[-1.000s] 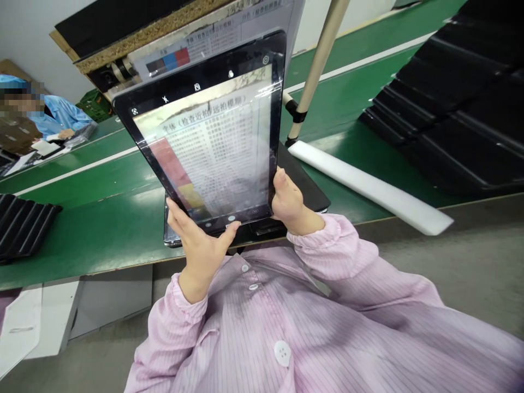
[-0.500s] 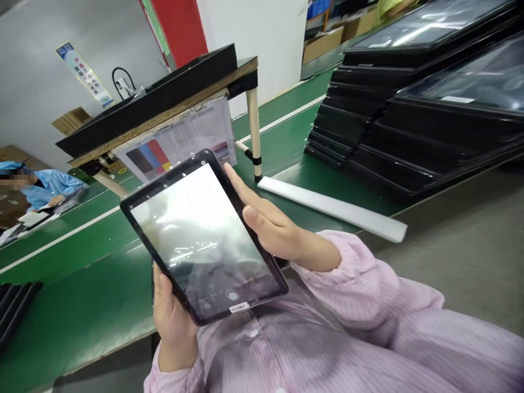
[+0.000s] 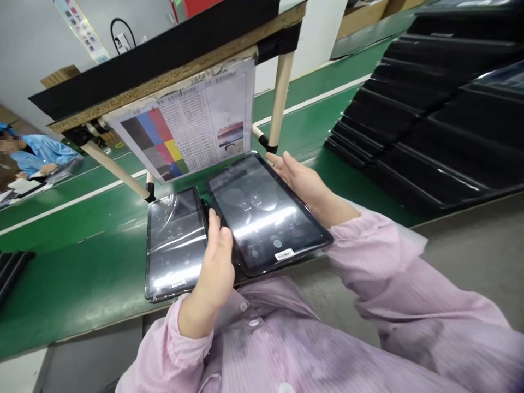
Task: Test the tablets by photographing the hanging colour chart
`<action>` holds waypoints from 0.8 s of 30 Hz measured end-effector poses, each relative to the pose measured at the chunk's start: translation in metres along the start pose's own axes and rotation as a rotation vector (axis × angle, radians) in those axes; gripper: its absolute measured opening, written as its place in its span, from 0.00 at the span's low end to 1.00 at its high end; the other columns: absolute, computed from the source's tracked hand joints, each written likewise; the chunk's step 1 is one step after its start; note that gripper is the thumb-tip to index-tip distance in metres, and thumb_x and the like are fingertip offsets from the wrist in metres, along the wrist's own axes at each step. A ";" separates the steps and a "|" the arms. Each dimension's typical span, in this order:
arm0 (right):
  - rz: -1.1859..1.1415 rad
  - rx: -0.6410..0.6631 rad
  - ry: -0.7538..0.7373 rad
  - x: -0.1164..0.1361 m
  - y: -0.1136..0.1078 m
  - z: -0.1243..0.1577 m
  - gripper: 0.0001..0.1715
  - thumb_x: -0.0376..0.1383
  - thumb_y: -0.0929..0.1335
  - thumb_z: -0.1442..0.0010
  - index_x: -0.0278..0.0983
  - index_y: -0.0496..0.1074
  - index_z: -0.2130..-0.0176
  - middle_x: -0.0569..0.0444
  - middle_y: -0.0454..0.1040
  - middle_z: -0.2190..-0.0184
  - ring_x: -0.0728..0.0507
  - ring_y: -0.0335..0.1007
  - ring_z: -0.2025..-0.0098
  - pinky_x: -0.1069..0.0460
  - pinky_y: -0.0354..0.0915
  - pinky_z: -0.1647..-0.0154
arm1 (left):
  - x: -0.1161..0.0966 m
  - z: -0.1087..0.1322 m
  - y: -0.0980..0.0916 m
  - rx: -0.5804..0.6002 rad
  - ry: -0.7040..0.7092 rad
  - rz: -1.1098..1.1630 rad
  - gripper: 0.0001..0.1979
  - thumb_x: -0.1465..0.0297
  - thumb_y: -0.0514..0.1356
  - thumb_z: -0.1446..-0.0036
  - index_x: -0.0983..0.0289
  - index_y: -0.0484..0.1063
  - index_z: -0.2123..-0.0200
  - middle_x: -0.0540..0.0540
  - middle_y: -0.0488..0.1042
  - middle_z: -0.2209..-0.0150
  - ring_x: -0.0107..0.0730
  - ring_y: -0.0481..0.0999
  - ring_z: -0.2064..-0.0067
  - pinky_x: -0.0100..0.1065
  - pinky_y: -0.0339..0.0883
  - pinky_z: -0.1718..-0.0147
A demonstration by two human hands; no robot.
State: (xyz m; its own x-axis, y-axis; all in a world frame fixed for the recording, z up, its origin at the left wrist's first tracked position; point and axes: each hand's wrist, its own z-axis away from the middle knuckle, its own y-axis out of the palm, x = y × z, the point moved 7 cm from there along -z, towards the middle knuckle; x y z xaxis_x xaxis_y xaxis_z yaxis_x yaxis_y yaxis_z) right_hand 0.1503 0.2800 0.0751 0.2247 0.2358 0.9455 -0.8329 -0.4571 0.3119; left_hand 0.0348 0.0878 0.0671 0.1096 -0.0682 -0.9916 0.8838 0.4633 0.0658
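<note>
A black tablet [image 3: 260,213] with a dark, glossy screen and a small white label at its lower edge is held between my two hands, low over the bench and tilted. My left hand [image 3: 216,265] grips its left edge, thumb up and fingers partly hidden. Along the right edge, my right hand [image 3: 303,185] is pressed against the side, its lower fingers hidden behind the tablet. Just left of my left hand lies a second tablet [image 3: 174,240] on the green bench [image 3: 82,278], with clear film wrinkled across its screen.
A small stand with pale tube legs [image 3: 282,98] carries a printed colour chart sheet [image 3: 192,120] behind the tablets. Stacked black panels [image 3: 429,114] fill the right side. A white strip [image 3: 403,234] juts past the bench edge. A co-worker in blue [image 3: 49,150] sits far left.
Both hands have lowered the tablet and moved it right. Its screen has gone from a bright picture to dark. The second tablet and more of the chart now show.
</note>
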 end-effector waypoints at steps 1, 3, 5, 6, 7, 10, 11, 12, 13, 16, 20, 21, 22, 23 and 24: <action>0.023 -0.029 0.042 -0.009 -0.007 -0.008 0.38 0.55 0.57 0.30 0.37 0.56 0.31 0.47 0.75 0.43 0.38 0.75 0.43 0.40 0.72 0.42 | -0.001 0.005 0.002 0.048 0.000 -0.047 0.40 0.46 0.53 0.35 0.51 0.43 0.26 0.57 0.46 0.25 0.45 0.53 0.26 0.47 0.50 0.30; 0.097 -0.055 0.073 -0.022 -0.017 -0.017 0.39 0.56 0.59 0.31 0.38 0.58 0.31 0.47 0.75 0.42 0.37 0.74 0.42 0.40 0.71 0.41 | -0.013 0.019 0.000 0.129 0.092 -0.125 0.35 0.51 0.51 0.32 0.49 0.43 0.27 0.54 0.43 0.24 0.44 0.50 0.26 0.48 0.49 0.30; 0.206 -0.071 -0.058 -0.020 -0.027 -0.019 0.39 0.55 0.60 0.32 0.40 0.56 0.30 0.49 0.69 0.37 0.39 0.68 0.36 0.41 0.65 0.34 | -0.032 0.037 -0.009 0.160 0.265 -0.300 0.29 0.55 0.48 0.29 0.47 0.47 0.28 0.53 0.48 0.25 0.44 0.50 0.26 0.49 0.50 0.30; 0.292 -0.078 -0.178 -0.012 -0.030 -0.016 0.38 0.54 0.60 0.31 0.42 0.55 0.29 0.51 0.65 0.33 0.40 0.62 0.32 0.41 0.60 0.30 | -0.041 0.044 -0.016 0.154 0.334 -0.427 0.27 0.57 0.48 0.29 0.46 0.51 0.29 0.53 0.51 0.26 0.44 0.52 0.26 0.49 0.50 0.31; 0.410 -0.073 -0.309 -0.002 -0.030 -0.010 0.36 0.53 0.59 0.31 0.44 0.56 0.29 0.53 0.61 0.31 0.42 0.57 0.29 0.41 0.55 0.28 | -0.047 0.050 -0.025 0.133 0.382 -0.565 0.25 0.59 0.48 0.29 0.46 0.55 0.30 0.54 0.55 0.28 0.44 0.54 0.28 0.50 0.52 0.32; 0.905 0.088 -0.579 0.015 -0.012 0.016 0.28 0.52 0.57 0.29 0.49 0.72 0.39 0.58 0.57 0.29 0.37 0.44 0.25 0.34 0.40 0.25 | -0.058 0.054 -0.064 -0.044 0.440 -0.952 0.21 0.66 0.52 0.31 0.46 0.66 0.37 0.55 0.62 0.35 0.46 0.62 0.34 0.52 0.58 0.38; 1.066 0.175 -0.613 0.013 -0.003 0.025 0.27 0.51 0.56 0.29 0.49 0.76 0.44 0.59 0.57 0.29 0.34 0.41 0.24 0.30 0.37 0.26 | -0.060 0.053 -0.077 -0.120 0.453 -1.058 0.20 0.68 0.52 0.31 0.47 0.69 0.40 0.57 0.63 0.38 0.47 0.62 0.36 0.54 0.58 0.41; 1.204 0.249 -0.633 0.009 0.004 0.032 0.27 0.51 0.56 0.28 0.49 0.79 0.47 0.59 0.57 0.29 0.31 0.38 0.24 0.27 0.34 0.27 | -0.061 0.052 -0.088 -0.184 0.464 -1.154 0.19 0.69 0.53 0.32 0.49 0.71 0.41 0.59 0.63 0.40 0.49 0.62 0.37 0.55 0.58 0.42; 1.313 0.298 -0.648 0.005 0.010 0.038 0.27 0.50 0.56 0.28 0.49 0.80 0.49 0.59 0.56 0.29 0.29 0.36 0.24 0.25 0.33 0.28 | -0.061 0.050 -0.096 -0.225 0.472 -1.247 0.18 0.70 0.53 0.32 0.52 0.73 0.43 0.61 0.63 0.42 0.51 0.62 0.38 0.57 0.58 0.43; 1.481 0.325 -0.661 -0.005 0.019 0.045 0.28 0.48 0.55 0.27 0.50 0.79 0.47 0.58 0.56 0.28 0.27 0.37 0.24 0.23 0.36 0.30 | -0.061 0.040 -0.110 -0.265 0.461 -1.472 0.18 0.71 0.53 0.33 0.59 0.77 0.46 0.65 0.61 0.44 0.55 0.61 0.40 0.61 0.56 0.44; 1.408 0.181 -0.721 0.006 0.017 0.050 0.31 0.50 0.51 0.27 0.50 0.74 0.41 0.55 0.51 0.27 0.28 0.39 0.25 0.26 0.42 0.30 | -0.066 0.026 -0.119 -0.347 0.443 -1.583 0.18 0.70 0.53 0.33 0.60 0.79 0.47 0.65 0.60 0.46 0.54 0.60 0.41 0.59 0.56 0.43; 1.352 0.133 -0.729 0.011 0.014 0.051 0.31 0.50 0.51 0.27 0.51 0.73 0.40 0.55 0.51 0.27 0.30 0.40 0.25 0.27 0.43 0.30 | -0.066 0.022 -0.120 -0.356 0.443 -1.588 0.18 0.70 0.53 0.33 0.59 0.79 0.47 0.65 0.60 0.46 0.54 0.60 0.42 0.59 0.56 0.44; 1.300 0.100 -0.727 0.015 0.011 0.053 0.31 0.51 0.51 0.27 0.51 0.72 0.40 0.54 0.52 0.27 0.31 0.42 0.25 0.29 0.44 0.29 | -0.065 0.018 -0.121 -0.355 0.437 -1.588 0.18 0.69 0.53 0.33 0.59 0.79 0.47 0.64 0.60 0.47 0.53 0.60 0.43 0.58 0.57 0.44; 1.264 0.081 -0.715 0.018 0.009 0.055 0.30 0.51 0.51 0.27 0.51 0.73 0.41 0.53 0.53 0.28 0.31 0.44 0.25 0.30 0.45 0.29 | -0.063 0.014 -0.122 -0.341 0.415 -1.589 0.18 0.68 0.52 0.33 0.58 0.79 0.46 0.64 0.61 0.48 0.54 0.60 0.43 0.58 0.58 0.45; 1.246 0.071 -0.700 0.018 0.006 0.058 0.30 0.50 0.52 0.27 0.50 0.74 0.42 0.52 0.55 0.28 0.32 0.46 0.26 0.31 0.46 0.29 | -0.059 0.010 -0.123 -0.319 0.385 -1.592 0.19 0.67 0.52 0.33 0.58 0.78 0.46 0.65 0.61 0.49 0.54 0.60 0.44 0.59 0.60 0.46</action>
State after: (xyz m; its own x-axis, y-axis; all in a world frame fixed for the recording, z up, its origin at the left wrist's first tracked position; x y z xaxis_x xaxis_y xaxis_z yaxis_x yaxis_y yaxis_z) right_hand 0.1785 0.2321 0.0995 -0.4053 -0.7988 0.4446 -0.6465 -0.0935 -0.7572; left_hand -0.0758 0.0259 0.1186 -0.9015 -0.4327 -0.0121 -0.1323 0.3020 -0.9441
